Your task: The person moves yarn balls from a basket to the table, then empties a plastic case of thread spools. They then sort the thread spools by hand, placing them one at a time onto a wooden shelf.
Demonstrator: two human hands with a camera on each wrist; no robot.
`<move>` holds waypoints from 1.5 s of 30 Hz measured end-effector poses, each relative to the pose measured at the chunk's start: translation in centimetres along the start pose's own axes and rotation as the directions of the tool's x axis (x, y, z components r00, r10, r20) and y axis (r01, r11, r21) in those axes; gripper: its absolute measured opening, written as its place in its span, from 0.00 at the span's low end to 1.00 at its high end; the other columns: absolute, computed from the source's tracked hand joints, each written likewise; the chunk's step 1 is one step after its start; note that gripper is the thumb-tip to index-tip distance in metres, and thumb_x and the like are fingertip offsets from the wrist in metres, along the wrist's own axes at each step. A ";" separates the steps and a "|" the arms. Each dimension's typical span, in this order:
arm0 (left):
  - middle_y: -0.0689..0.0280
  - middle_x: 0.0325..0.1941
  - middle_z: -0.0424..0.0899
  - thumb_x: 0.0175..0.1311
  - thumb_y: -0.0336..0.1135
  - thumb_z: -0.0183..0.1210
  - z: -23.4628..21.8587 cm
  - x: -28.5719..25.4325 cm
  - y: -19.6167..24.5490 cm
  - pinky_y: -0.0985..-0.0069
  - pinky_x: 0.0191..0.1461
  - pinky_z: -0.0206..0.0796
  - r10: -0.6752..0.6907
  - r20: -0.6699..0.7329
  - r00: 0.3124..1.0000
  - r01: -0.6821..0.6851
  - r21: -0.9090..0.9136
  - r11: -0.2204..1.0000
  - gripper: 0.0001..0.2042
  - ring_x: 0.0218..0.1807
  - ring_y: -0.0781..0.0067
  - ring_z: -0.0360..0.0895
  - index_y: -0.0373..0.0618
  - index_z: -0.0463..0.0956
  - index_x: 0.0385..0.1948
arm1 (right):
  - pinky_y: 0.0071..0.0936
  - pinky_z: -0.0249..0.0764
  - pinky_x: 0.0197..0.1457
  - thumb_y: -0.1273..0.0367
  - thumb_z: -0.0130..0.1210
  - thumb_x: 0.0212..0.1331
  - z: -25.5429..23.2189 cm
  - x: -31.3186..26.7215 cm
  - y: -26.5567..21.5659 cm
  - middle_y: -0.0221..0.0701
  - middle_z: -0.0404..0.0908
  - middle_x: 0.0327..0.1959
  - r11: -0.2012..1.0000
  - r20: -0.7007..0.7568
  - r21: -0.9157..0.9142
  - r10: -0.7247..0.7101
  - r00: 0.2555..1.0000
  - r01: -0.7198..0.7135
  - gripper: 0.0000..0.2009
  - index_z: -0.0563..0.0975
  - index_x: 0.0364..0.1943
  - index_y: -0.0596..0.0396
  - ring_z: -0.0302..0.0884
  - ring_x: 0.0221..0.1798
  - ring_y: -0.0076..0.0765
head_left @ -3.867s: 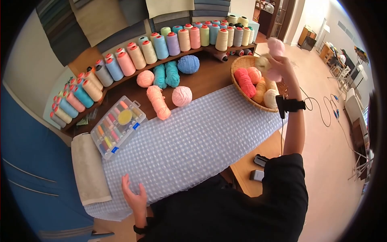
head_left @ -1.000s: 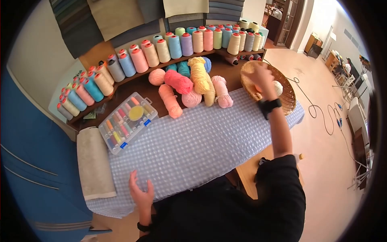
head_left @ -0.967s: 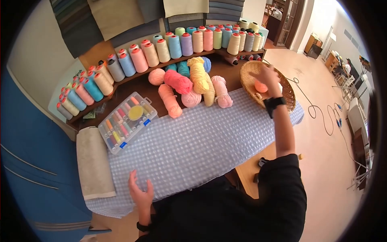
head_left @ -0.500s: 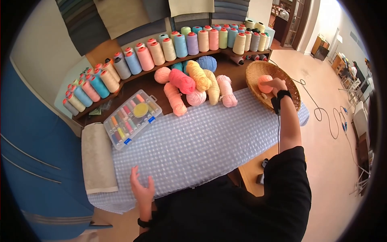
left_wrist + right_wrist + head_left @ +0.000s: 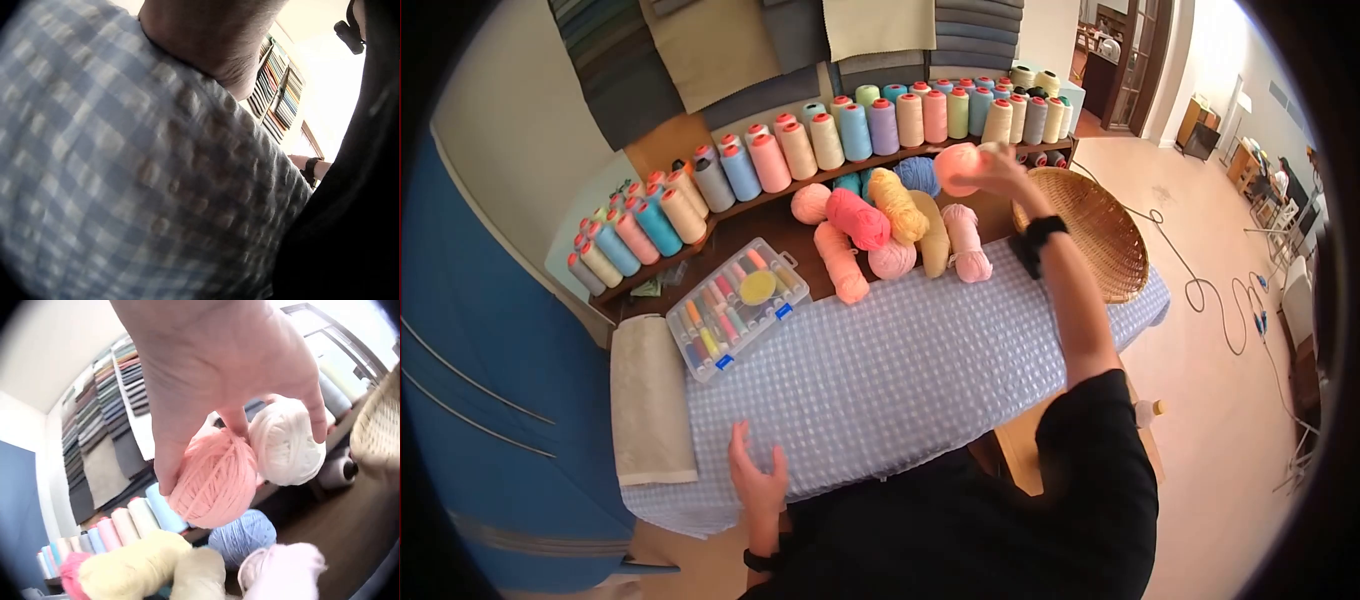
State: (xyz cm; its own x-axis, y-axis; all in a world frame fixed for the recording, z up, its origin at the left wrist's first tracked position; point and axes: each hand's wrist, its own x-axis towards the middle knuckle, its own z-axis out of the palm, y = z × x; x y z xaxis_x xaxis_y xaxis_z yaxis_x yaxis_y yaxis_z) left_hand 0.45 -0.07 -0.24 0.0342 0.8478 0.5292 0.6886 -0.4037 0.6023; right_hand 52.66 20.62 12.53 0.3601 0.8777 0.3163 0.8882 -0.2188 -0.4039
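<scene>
Hands: right hand (image 5: 219, 375) grips peach yarn ball (image 5: 215, 478), white yarn ball (image 5: 287, 444).

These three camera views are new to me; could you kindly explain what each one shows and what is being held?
No machine here: a person works with bare hands. The head view looks down from a camera on the head at a checked cloth, with yarn skeins, a thread box, a basket and a shelf of cones. The left wrist view shows the left hand resting on that cloth. The right wrist view shows the right hand gripping a peach ball and a white ball, raised above the skeins.
</scene>
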 end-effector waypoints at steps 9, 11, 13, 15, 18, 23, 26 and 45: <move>0.51 0.56 0.70 0.51 0.29 0.59 0.4 -0.3 -0.6 0.65 0.57 0.64 0.034 -0.038 0.999 -0.035 -0.022 0.999 0.31 0.56 0.52 0.69 0.35 0.57 0.60 | 0.37 0.63 0.61 0.40 0.63 0.35 2.1 -0.7 -1.7 0.50 0.63 0.59 0.990 0.317 0.117 0.039 0.948 -0.079 0.46 0.67 0.56 0.59 0.62 0.61 0.50; 0.50 0.55 0.71 0.51 0.29 0.59 0.2 -0.2 -0.4 0.64 0.57 0.64 0.021 -0.015 1.000 -0.021 -0.010 1.000 0.31 0.55 0.51 0.70 0.36 0.58 0.59 | 0.40 0.66 0.58 0.47 0.65 0.37 2.9 -1.2 -0.8 0.48 0.68 0.57 0.997 0.172 -0.002 -0.079 0.982 0.081 0.38 0.71 0.53 0.55 0.63 0.61 0.54; 0.50 0.55 0.71 0.51 0.29 0.59 0.0 -0.2 -0.2 0.64 0.56 0.64 -0.026 -0.018 0.999 0.027 0.022 0.999 0.30 0.55 0.51 0.70 0.36 0.59 0.58 | 0.41 0.69 0.54 0.55 0.65 0.42 1.5 -3.3 0.3 0.46 0.75 0.49 0.962 -0.039 0.116 -0.244 0.969 0.247 0.29 0.73 0.47 0.59 0.72 0.52 0.49; 0.50 0.54 0.71 0.51 0.29 0.60 -0.2 0.0 -0.2 0.64 0.56 0.64 0.027 -0.005 1.000 -0.027 0.061 0.998 0.27 0.55 0.51 0.70 0.36 0.63 0.55 | 0.39 0.65 0.59 0.54 0.63 0.44 0.4 -6.5 2.2 0.48 0.69 0.56 0.937 -0.212 -0.178 -0.336 0.918 0.301 0.32 0.71 0.53 0.58 0.65 0.59 0.50; 0.53 0.54 0.72 0.50 0.30 0.61 -0.8 1.0 0.5 0.65 0.57 0.64 0.061 0.048 0.997 -0.063 0.054 0.997 0.23 0.55 0.53 0.70 0.40 0.70 0.51 | 0.38 0.63 0.61 0.49 0.59 0.46 -3.1 -13.4 1.6 0.45 0.65 0.61 0.902 -0.136 -0.429 -0.014 0.991 -0.047 0.37 0.66 0.58 0.59 0.61 0.63 0.49; 0.58 0.54 0.73 0.50 0.33 0.62 -4.1 4.8 1.4 0.65 0.57 0.64 0.077 0.154 0.985 -0.089 0.077 0.993 0.15 0.55 0.56 0.70 0.46 0.77 0.42 | 0.44 0.72 0.47 0.55 0.55 0.51 -4.3 -16.2 6.3 0.41 0.78 0.43 0.847 0.049 -0.522 0.145 0.988 -0.098 0.20 0.75 0.46 0.47 0.75 0.48 0.48; 0.56 0.54 0.72 0.52 0.34 0.61 -5.3 8.2 -0.1 0.65 0.57 0.63 0.029 0.086 0.996 -0.039 0.119 0.992 0.16 0.55 0.53 0.70 0.43 0.75 0.44 | 0.45 0.72 0.42 0.57 0.53 0.52 -5.7 -16.3 7.1 0.41 0.79 0.39 0.819 -0.046 -0.552 0.162 0.986 -0.160 0.14 0.77 0.40 0.45 0.76 0.44 0.49; 0.58 0.43 0.81 0.57 0.39 0.58 -1.7 12.4 -6.2 0.78 0.43 0.69 -0.403 0.222 0.888 0.448 -0.212 0.869 0.25 0.41 0.74 0.79 0.34 0.68 0.54 | 0.21 0.69 0.38 0.62 0.59 0.55 12.6 -14.7 -21.9 0.31 0.76 0.36 0.734 0.445 0.679 -0.399 0.802 -0.011 0.24 0.69 0.52 0.63 0.71 0.36 0.23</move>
State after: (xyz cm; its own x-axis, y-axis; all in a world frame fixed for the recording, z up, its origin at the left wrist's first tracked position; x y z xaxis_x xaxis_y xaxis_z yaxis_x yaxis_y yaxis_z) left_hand -4.63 12.41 3.57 -0.0869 0.9917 0.0944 0.4598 -0.0441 0.8869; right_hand 24.35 17.86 5.94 -0.1926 0.9807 0.0326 0.4546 0.1187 -0.8827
